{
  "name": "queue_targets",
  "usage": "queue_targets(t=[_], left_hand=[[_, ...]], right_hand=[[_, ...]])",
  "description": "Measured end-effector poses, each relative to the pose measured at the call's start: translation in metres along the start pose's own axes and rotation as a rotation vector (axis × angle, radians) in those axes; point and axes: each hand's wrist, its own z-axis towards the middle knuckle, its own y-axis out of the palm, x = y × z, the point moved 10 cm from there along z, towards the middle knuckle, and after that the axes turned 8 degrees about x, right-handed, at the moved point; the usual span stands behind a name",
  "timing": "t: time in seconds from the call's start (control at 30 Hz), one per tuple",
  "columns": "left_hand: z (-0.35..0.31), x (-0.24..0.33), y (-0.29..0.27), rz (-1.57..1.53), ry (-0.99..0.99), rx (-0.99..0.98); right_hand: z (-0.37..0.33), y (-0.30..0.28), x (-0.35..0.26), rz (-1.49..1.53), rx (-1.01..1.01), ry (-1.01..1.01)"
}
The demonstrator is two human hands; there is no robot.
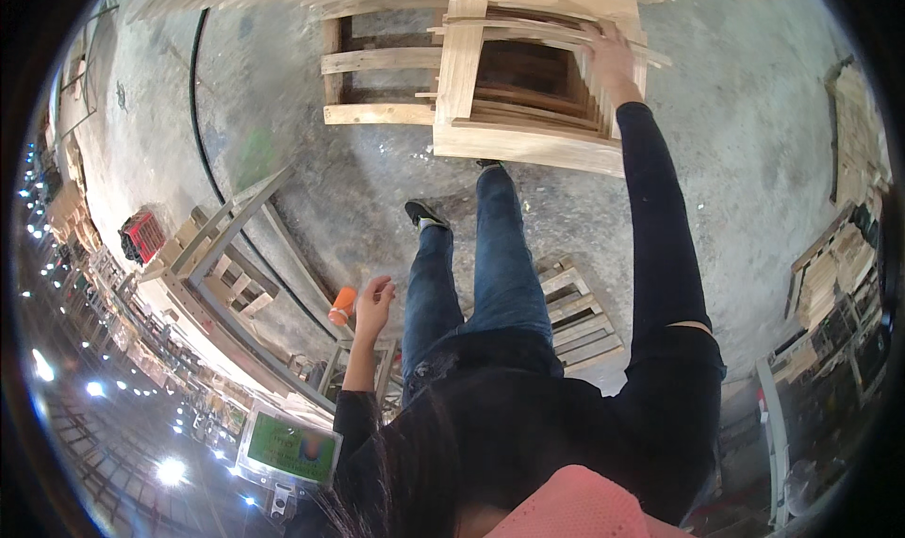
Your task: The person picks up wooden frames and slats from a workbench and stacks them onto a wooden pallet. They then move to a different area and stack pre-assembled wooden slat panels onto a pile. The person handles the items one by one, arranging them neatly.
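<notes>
My right hand (613, 62) reaches far forward, its fingers bent over thin wooden slats (528, 27). Those slats lie across a stack of pale wooden frames (528, 142) with a hollow middle; their ends stick out past the stack's right side. My left hand (375, 304) hangs by my left leg with its fingers loosely bent and apart, and nothing shows in it. Just left of that hand is an orange cylindrical object (342, 306) with a pale end; its exact kind I cannot make out.
A wooden pallet (377, 60) adjoins the stack on its left. Another pallet (580, 317) lies by my right leg. To the left stands a metal-framed bench (222, 246), with a red crate (143, 236) beyond it. A dark cable (195, 105) runs along the concrete floor (754, 161).
</notes>
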Motion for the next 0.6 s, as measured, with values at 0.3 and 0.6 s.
queue_targets(t=[0.3, 0.6], left_hand=[[-0.005, -0.014, -0.008, -0.022, -0.008, 0.088], [-0.002, -0.030, -0.005, -0.049, -0.008, 0.067]], right_hand=[[0.015, 0.022, -0.040, 0.070, -0.073, 0.061], [0.021, 0.018, -0.038, 0.102, -0.037, 0.121]])
